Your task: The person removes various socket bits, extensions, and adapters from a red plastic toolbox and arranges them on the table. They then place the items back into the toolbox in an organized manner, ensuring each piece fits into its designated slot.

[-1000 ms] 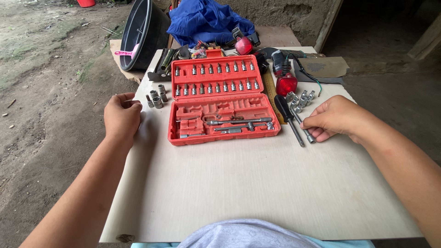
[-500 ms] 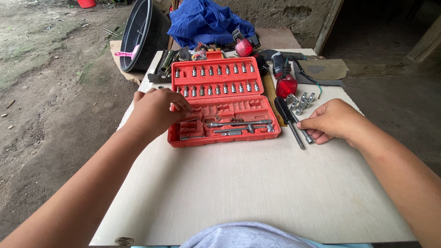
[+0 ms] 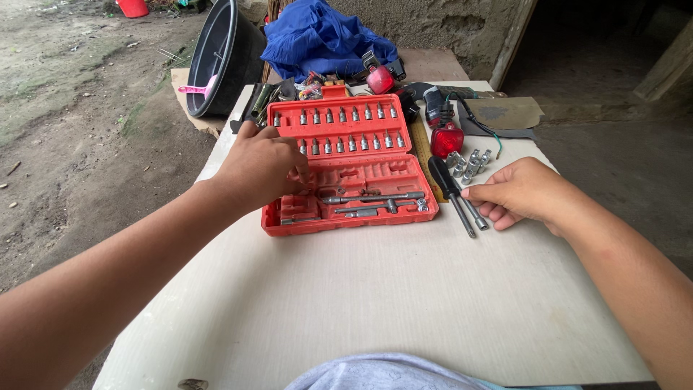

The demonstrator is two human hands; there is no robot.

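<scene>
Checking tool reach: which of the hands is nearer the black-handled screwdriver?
Right. The right hand rests beside the black-handled screwdriver, fingertips at its shaft; the left hand is over the red socket case, farther away.

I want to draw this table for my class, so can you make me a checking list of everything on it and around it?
Surface: pale board table, bare at the near end.
Job's things: open red socket case with rows of bits and long bars.
Clutter: black-handled drivers, loose sockets, red lamp, blue cloth.
Hands: left hand in the case's left side; right hand resting by the driver shafts.
Cables: thin dark wire at the far right.
Surroundings: dirt ground, black tub, concrete wall.
</scene>
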